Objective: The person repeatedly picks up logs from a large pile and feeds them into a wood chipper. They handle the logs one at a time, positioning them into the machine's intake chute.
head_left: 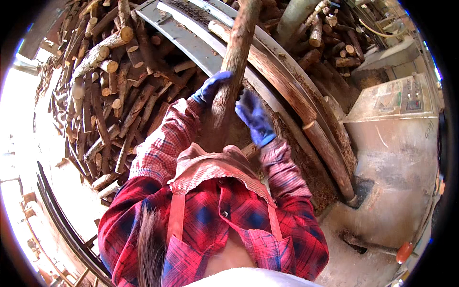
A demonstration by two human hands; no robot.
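A thick, rough-barked log (pixel 235 50) stands tilted in front of me, its upper part running past the top edge of the view. Wrapped around the log's left side is my left hand (pixel 214 88), in a blue glove. My right hand (pixel 255 117), gloved in blue as well, is closed against the log's right side, lower down; its fingertips are partly hidden. The log's lower end, blurred, comes down between my forearms, close to my checked apron (pixel 221 173).
To the right, a long curved metal trough (pixel 282 115) carries more logs (pixel 287 91) end to end. Piled logs (pixel 112 95) fill the left, with another pile (pixel 334 48) at the back right. A dusty machine housing (pixel 389 153) with a control panel (pixel 413 98) and an orange-knobbed lever (pixel 404 252) stands right.
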